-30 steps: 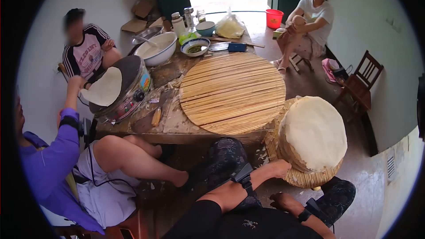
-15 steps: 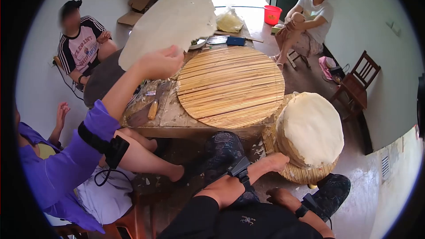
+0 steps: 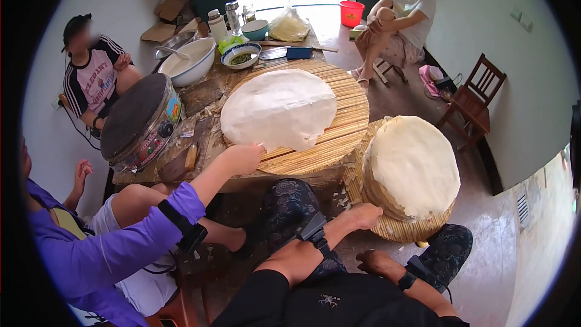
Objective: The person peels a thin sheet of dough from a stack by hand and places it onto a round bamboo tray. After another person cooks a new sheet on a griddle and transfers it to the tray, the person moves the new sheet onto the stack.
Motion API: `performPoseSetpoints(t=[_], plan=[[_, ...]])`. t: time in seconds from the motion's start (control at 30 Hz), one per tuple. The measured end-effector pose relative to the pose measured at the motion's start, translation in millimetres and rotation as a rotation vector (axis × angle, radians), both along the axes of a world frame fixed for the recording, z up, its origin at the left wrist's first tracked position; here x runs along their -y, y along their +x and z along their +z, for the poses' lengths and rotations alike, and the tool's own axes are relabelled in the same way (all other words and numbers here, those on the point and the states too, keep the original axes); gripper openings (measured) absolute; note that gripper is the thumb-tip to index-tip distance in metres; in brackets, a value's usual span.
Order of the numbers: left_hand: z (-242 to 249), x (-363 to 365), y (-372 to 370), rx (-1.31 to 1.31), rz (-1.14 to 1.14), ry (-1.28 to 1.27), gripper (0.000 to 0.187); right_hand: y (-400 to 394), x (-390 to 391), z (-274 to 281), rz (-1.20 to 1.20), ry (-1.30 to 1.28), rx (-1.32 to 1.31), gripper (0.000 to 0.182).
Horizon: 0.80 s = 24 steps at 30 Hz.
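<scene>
My left hand is closed at the near-left edge of a round woven reed mat, beside a thick stack of thin pale flatbread sheets. What its fingers hold, if anything, is hidden. My right hand hangs loosely by my knee, fingers apart and holding nothing. On the table, a single thin dough sheet lies over a larger round reed mat. A co-worker's hand from a purple sleeve touches its near-left edge.
A round electric griddle stands at the table's left, near a wooden-handled scraper. Behind are a white basin, a bowl of chopped greens and a plastic bag. Two other people sit farther off. A wooden chair is at right.
The co-worker's hand has brought the raised sheet down and laid it on the large reed mat. The view has shifted slightly; my hands stay in about the same place.
</scene>
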<state>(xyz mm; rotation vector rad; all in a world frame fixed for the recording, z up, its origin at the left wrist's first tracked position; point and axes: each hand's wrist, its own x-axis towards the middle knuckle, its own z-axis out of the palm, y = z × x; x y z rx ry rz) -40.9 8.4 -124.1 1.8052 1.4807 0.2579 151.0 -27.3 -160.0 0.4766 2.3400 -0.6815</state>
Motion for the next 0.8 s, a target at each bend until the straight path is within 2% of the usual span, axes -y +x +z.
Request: performPoseSetpoints(t=[0.1, 0.17, 0.3, 0.37, 0.4, 0.47, 0.5, 0.57, 0.6, 0.63, 0.7, 0.73, 0.77, 0.8], plan=[[8.4, 1.4, 0.9, 0.0, -0.019, -0.019, 0.038, 0.9, -0.2, 2.2, -0.007, -0.004, -0.006, 0.043], [14.8, 3.1, 1.9, 0.01, 0.038, -0.028, 0.028, 2.9, -0.6, -2.6, -0.018, 0.0, -0.029, 0.043], [15.6, 4.3, 2.2, 0.006, 0.044, -0.053, 0.028, -5.3, -3.7, 26.6, -0.042, 0.046, -0.032, 0.039], [18.0, 6.2, 1.2, 0.028, 0.024, -0.007, 0.028, -8.1, -15.9, 53.0, -0.042, -0.014, -0.397, 0.029], [9.8, 3.8, 1.7, 0.034, 0.021, -0.002, 0.028, -14.7, -26.6, 70.2, -0.044, -0.008, -0.391, 0.029], [-14.4, -1.9, 3.0, 0.309, 0.194, -0.114, 0.024, -34.6, -52.9, 110.3, -0.104, -0.177, -0.55, 0.022], [-11.0, -5.7, -0.4, 0.314, 0.189, -0.112, 0.024, -43.3, -63.4, 128.7, -0.043, -0.16, -0.66, 0.021], [3.4, -16.5, -18.7, 0.229, 0.25, 0.228, 0.026, -62.5, -80.2, 148.7, -0.078, -0.169, -0.606, 0.02], [8.8, -18.0, -23.8, 0.28, 0.41, 0.311, 0.023, -73.5, -89.9, 157.4, -0.034, -0.112, -0.593, 0.019], [8.5, -16.5, -29.6, 0.282, 0.413, 0.314, 0.023, -85.0, -99.5, 166.6, 0.01, -0.057, -0.579, 0.019], [6.1, -13.0, -39.9, 0.228, 0.451, 0.5, 0.022, -108.4, -116.5, 192.9, -0.073, -0.128, -0.615, 0.018], [22.0, -6.3, -33.3, 0.26, 0.569, 0.378, 0.02, -123.3, -124.4, 198.2, -0.25, -0.27, -0.678, 0.019], [26.8, -2.0, -28.6, 0.262, 0.571, 0.376, 0.02, -138.6, -138.2, 196.2, -0.343, -0.289, -0.746, 0.02], [28.4, 2.4, -23.4, 0.219, 0.436, 0.342, 0.021, -155.8, -145.9, 208.3, -0.414, -0.305, -0.77, 0.022]])
